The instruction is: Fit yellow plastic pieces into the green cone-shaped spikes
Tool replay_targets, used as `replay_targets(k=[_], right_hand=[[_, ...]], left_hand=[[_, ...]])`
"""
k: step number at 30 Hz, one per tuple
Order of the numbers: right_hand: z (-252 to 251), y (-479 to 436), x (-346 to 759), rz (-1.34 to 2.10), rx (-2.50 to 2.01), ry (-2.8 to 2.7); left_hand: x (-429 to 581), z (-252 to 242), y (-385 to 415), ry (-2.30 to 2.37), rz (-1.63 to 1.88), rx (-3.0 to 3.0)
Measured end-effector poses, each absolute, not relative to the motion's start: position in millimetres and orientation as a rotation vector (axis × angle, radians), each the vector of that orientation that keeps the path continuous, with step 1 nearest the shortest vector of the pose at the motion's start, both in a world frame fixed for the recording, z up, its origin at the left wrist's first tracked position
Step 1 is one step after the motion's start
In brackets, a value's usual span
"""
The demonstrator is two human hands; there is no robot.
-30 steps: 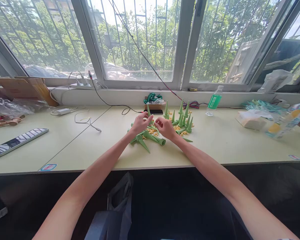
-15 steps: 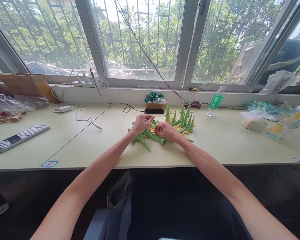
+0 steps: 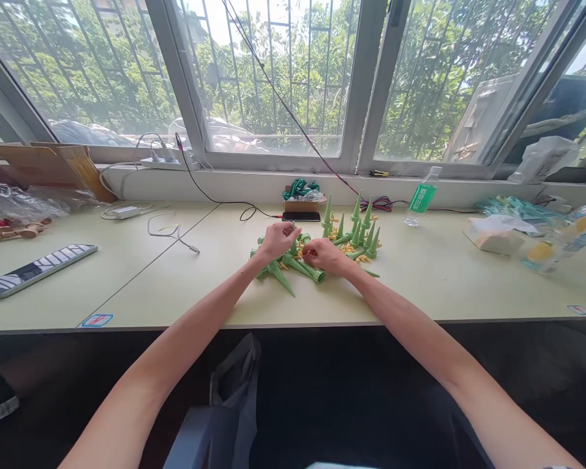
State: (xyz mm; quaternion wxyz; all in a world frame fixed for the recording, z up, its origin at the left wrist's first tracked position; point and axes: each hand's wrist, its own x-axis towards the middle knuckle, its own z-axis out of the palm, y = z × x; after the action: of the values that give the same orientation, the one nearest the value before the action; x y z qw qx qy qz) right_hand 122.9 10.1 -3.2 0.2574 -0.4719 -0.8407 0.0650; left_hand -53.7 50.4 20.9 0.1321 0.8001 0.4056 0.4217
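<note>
While the left hand point(image 3: 279, 240) pinches a green tapered spike point(image 3: 294, 248) in front of the black smartphone point(image 3: 301, 216), the right hand point(image 3: 324, 255) sits front-right of it, its grip impossible to tell.

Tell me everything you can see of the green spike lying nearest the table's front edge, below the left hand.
The green spike is a long, plain green cone, plastic-looking, narrowing to a point. It lies on its side on the pale table, its tip aimed toward the front edge and slanting rightward in the picture. Its wider end lies among other green pieces; crowding hides exactly which ones touch it. The left hand is beyond it, with no visible contact on the tip half.
</note>
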Motion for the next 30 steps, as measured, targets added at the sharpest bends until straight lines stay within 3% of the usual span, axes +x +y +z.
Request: replay_targets(k=[30], right_hand=[[-8.9, 19.2, 125.7, 0.137, -1.395, -2.281]], left_hand=[[-51.9, 22.4, 44.5, 1.170, 1.158, 2.389]])
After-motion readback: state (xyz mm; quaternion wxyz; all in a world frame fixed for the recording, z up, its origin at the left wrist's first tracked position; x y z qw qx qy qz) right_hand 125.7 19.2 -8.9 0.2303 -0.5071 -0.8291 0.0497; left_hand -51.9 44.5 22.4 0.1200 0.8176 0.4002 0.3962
